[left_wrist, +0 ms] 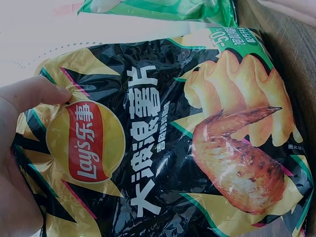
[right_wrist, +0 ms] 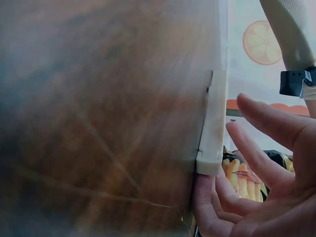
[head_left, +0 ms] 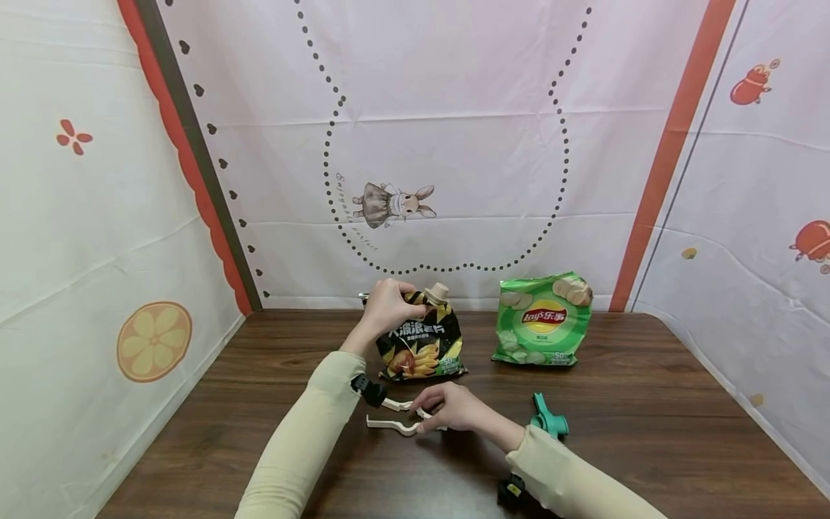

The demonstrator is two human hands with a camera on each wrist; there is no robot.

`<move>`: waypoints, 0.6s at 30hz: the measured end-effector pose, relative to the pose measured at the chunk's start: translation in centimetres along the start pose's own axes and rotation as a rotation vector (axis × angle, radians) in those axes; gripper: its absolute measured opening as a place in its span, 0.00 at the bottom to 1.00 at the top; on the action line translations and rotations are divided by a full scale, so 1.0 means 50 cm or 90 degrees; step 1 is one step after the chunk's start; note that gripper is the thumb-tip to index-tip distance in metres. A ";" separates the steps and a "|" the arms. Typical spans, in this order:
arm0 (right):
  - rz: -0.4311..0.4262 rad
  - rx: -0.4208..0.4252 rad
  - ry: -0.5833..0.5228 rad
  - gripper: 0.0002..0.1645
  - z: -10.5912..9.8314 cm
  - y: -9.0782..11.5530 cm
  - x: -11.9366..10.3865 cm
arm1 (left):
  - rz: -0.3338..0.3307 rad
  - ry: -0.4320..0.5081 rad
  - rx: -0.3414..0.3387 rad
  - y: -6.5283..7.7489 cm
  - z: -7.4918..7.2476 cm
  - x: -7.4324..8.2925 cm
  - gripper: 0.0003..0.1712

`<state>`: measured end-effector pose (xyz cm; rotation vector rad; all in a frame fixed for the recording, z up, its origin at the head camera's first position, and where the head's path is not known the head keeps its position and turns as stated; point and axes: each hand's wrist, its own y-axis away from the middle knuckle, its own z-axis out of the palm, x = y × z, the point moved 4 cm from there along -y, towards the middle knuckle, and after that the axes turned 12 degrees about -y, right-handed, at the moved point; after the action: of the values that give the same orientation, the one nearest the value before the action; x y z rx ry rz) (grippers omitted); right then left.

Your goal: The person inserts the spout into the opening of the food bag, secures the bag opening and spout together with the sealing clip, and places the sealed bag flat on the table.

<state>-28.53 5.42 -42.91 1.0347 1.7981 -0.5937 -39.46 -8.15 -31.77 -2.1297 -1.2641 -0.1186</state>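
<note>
A: Where's the black Lay's chip bag (head_left: 431, 357)?

B: Upright on the wooden table (head_left: 635, 404), at its far side. The left hand (head_left: 389, 306) grips its upper corner, fingers curled on it.

A: How far along is the work?

B: Early, I'd judge. The bag is steadied, but the white bag clip (head_left: 384, 424) is in front of it, arms spread and not on the bag. That joining looks undone.

A: And the right hand (head_left: 457, 407)?

B: Half-curled about the clip, fingers partly spread; I can't tell whether it has a firm hold.

A: What else is around?

B: A beige cap-like piece (head_left: 437, 291) shows at the bag's top; whether it's attached, I can't tell. The teal spouted clip (head_left: 551, 424) lies to the right, and the green Lay's bag (head_left: 545, 339) stands behind that.

A: Anything in the way?

B: Only the left hand, covering part of the bag's top.
</note>
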 end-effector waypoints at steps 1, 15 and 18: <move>-0.005 -0.004 0.007 0.16 0.000 0.000 -0.001 | 0.000 0.001 0.000 0.000 0.000 0.000 0.06; -0.005 -0.008 0.087 0.13 -0.005 0.003 -0.003 | -0.006 -0.002 -0.001 0.001 -0.001 0.000 0.08; -0.013 -0.008 0.103 0.12 -0.004 0.004 -0.005 | -0.006 0.001 -0.003 0.002 -0.001 0.000 0.07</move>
<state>-28.40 5.57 -42.61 1.0820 1.9529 -0.5232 -39.35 -8.21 -31.76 -2.1271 -1.2743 -0.1262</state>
